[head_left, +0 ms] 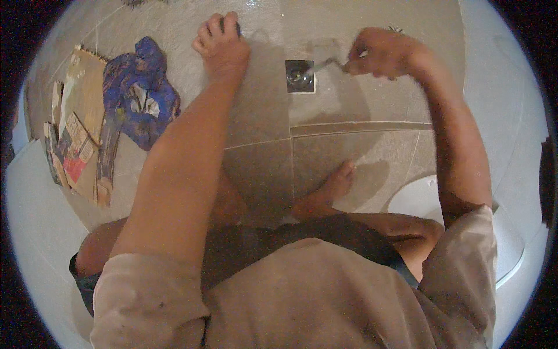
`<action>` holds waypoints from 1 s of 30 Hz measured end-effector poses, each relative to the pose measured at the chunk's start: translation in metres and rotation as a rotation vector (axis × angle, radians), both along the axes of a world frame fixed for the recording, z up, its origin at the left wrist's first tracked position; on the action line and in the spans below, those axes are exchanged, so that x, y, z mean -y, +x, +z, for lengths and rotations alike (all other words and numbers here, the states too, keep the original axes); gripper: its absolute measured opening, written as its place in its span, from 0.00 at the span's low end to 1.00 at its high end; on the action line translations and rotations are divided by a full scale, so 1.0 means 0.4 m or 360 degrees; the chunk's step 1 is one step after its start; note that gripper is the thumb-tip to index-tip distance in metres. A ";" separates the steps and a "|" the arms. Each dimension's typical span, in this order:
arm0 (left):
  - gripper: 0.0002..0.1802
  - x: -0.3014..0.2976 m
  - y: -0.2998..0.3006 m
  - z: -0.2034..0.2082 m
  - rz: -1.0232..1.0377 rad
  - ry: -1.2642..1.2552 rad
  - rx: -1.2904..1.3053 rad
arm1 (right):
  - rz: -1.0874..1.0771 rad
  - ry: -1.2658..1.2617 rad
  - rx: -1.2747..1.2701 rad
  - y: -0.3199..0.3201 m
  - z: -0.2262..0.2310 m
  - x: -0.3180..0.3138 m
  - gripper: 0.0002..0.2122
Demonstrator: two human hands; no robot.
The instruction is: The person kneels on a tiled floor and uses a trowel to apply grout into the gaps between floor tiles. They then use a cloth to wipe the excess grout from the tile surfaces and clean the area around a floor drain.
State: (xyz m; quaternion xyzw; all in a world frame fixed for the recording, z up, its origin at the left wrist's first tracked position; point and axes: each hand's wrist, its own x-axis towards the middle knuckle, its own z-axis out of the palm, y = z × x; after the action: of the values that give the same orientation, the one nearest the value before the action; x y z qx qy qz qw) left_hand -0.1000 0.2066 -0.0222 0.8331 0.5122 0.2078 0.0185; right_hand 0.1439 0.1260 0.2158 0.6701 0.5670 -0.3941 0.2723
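My right hand [381, 53] is closed around the handle of a small trowel-like tool with a bent metal neck [332, 60]. Its tip is blurred and reaches over the right side of a square drain opening [293, 86] in the tiled floor. Inside the opening there is a dark round hole with something shiny in it. To the left of the drain, my left hand [222, 45] is low over the floor, its fingers curled. Something dark shows between those fingers, too small to name.
At the left lie a crumpled blue cloth or bag [160, 104] and torn cardboard pieces [81, 87]. A raised tile edge [360, 127] runs across the floor below the drain. My bare foot [328, 192] and a white rounded object [415, 198] are nearer me.
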 end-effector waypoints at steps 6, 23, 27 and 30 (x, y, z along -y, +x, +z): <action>0.33 0.016 0.045 0.015 -0.0040 -0.0142 0.0036 | -0.1111 0.0820 0.0010 0.394 -0.273 0.371 0.24; 0.25 -0.040 0.094 0.046 0.0226 -0.0162 0.0045 | -0.2218 0.0542 -0.0268 -0.019 -0.094 0.388 0.22; 0.26 -0.043 0.131 0.020 0.0277 -0.0061 -0.0048 | -0.2634 -0.0023 -0.0685 -0.076 -0.073 0.447 0.21; 0.26 -0.051 0.137 0.012 0.0280 -0.0086 -0.0073 | -0.2867 -0.0166 -0.0892 -0.087 -0.080 0.421 0.21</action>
State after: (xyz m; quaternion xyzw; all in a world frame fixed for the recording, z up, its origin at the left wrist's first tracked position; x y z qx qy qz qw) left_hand -0.0451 0.2271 -0.0175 0.7887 0.5891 0.1754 0.0109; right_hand 0.1090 -0.0424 0.1839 0.7239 -0.1376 -0.6277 -0.2512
